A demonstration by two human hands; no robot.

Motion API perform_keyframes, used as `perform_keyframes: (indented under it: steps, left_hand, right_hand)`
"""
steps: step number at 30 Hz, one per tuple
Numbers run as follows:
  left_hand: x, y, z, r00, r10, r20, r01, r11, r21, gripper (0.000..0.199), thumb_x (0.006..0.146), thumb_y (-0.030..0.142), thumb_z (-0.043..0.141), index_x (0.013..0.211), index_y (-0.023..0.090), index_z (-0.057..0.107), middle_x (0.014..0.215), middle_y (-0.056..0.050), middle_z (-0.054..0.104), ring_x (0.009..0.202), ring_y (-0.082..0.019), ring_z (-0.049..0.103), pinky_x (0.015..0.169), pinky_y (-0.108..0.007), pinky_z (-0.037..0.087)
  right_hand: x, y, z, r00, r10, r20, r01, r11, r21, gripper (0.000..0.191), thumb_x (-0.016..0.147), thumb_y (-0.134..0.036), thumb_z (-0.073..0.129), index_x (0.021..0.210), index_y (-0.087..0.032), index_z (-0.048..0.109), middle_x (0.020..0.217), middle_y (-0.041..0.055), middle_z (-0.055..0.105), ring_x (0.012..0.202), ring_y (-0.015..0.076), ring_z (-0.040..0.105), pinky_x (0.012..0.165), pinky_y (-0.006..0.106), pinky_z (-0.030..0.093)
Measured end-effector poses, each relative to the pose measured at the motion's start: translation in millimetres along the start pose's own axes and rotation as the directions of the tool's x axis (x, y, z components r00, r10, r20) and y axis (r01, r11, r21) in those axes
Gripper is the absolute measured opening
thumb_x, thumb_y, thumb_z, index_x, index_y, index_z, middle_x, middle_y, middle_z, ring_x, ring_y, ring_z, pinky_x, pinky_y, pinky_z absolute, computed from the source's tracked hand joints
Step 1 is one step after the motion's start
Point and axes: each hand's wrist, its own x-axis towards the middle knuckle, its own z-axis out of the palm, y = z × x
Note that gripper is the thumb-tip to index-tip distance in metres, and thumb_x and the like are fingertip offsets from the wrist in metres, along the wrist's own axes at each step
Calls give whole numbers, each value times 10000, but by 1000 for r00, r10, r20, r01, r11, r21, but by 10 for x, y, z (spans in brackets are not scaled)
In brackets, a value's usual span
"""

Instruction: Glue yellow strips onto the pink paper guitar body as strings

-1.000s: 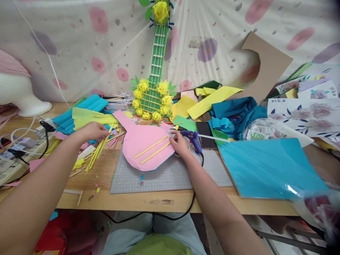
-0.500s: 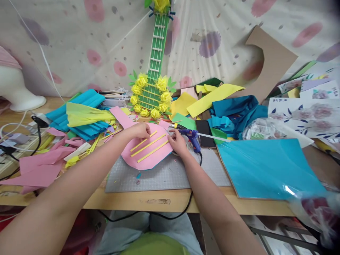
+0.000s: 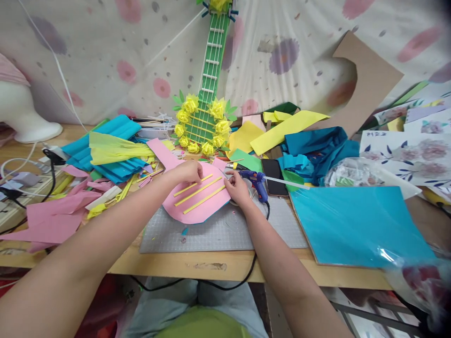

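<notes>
A pink guitar-shaped cutout [image 3: 207,207] with a blue edge lies on the grey cutting mat [image 3: 211,239], its neck pointing up and left. Three yellow strips [image 3: 198,191] run slantwise across its body. My left hand [image 3: 191,172] is over the upper part of the body, fingers closed near the uppermost strip; whatever is between the fingertips is too small to tell. At the right edge of the pink cutout, my right hand [image 3: 237,187] has its thumb on the rim and its fingers bent around that edge.
A blue glue gun [image 3: 258,184] and a phone [image 3: 274,176] lie right of my right hand. Behind stands a green guitar [image 3: 201,123] with yellow flowers. Pink scraps [image 3: 59,213] are left, a blue board [image 3: 355,225] right.
The view has shifted slightly. My left hand has moved a little right along the uppermost strip; my right hand stays at the cutout's edge.
</notes>
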Motion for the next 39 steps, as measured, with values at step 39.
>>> perform_keyframes:
  steps: [39]
  left_hand:
    - [-43,173,48,992,114,-49,-86,917,389,206,628,157,555,811,156,649,841,-99,666,772,-234,603,669,-282,427]
  right_hand:
    - [16,10,-16,999,47,-18,-48,998,-37,247,825,-308,377,1018,-231,511,787,18,627,737,179,569,677,288,388]
